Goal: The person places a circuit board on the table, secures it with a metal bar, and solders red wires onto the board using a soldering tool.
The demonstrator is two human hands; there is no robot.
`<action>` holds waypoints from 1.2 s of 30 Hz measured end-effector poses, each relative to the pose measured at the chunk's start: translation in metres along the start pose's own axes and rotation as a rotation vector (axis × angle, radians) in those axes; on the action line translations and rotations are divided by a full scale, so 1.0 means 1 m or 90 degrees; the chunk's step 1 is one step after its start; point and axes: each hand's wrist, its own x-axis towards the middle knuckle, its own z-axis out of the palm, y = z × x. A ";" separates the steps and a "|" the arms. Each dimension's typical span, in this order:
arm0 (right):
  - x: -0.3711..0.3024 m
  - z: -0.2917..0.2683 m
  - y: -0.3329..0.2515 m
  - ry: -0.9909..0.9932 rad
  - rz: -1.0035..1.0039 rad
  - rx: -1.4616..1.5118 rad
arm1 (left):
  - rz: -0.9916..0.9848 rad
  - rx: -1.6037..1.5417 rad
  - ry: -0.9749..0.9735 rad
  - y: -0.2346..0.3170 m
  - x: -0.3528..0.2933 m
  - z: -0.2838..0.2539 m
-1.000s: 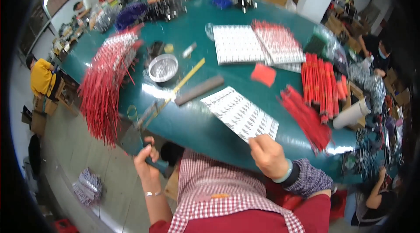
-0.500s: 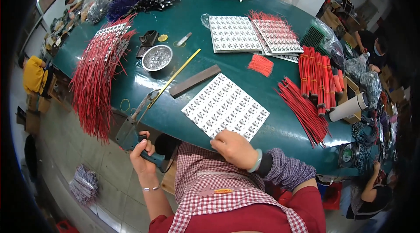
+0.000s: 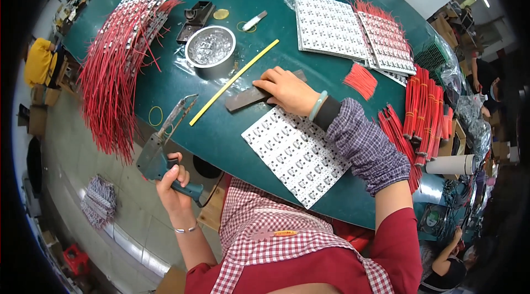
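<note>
My left hand (image 3: 175,183) is closed round the handle of a teal soldering gun (image 3: 152,157), its metal tip pointing up over the table's near edge. My right hand (image 3: 292,94) has its fingers bent over a dark flat bar (image 3: 243,99), gripping it near the middle. Just below lies a white panel of small circuit boards (image 3: 292,156), its upper right part hidden by my right hand and sleeve. A yellow strip (image 3: 234,82) lies slantwise to the left of the bar. Past it stands a metal bowl (image 3: 210,45) with silvery bits inside.
Panels with red wires (image 3: 124,56) hang over the table's left edge. More white panels (image 3: 331,26) are stacked at the far right. Short red wires (image 3: 360,81) and bundled red wires (image 3: 422,106) lie to the right, near a white roll (image 3: 450,165). A small knife (image 3: 254,21) lies beyond the bowl.
My right hand has moved from the circuit board panel's near edge up to the dark bar and taken hold of it. My left hand still holds the soldering gun. The view has shifted.
</note>
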 end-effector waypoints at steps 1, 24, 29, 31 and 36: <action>0.000 0.004 0.003 -0.005 0.001 0.006 | 0.006 0.001 0.004 -0.001 0.002 0.000; -0.089 -0.015 -0.052 0.075 -0.043 -0.012 | -0.051 0.038 -0.063 -0.015 -0.010 0.039; -0.165 -0.003 -0.129 -0.020 0.212 0.041 | -0.065 0.033 -0.090 -0.021 -0.010 0.042; -0.175 0.010 -0.144 -0.055 0.254 0.028 | -0.073 0.038 -0.088 -0.022 -0.012 0.045; -0.167 0.027 -0.151 -0.061 0.246 -0.101 | -0.091 0.030 -0.148 -0.025 -0.012 0.065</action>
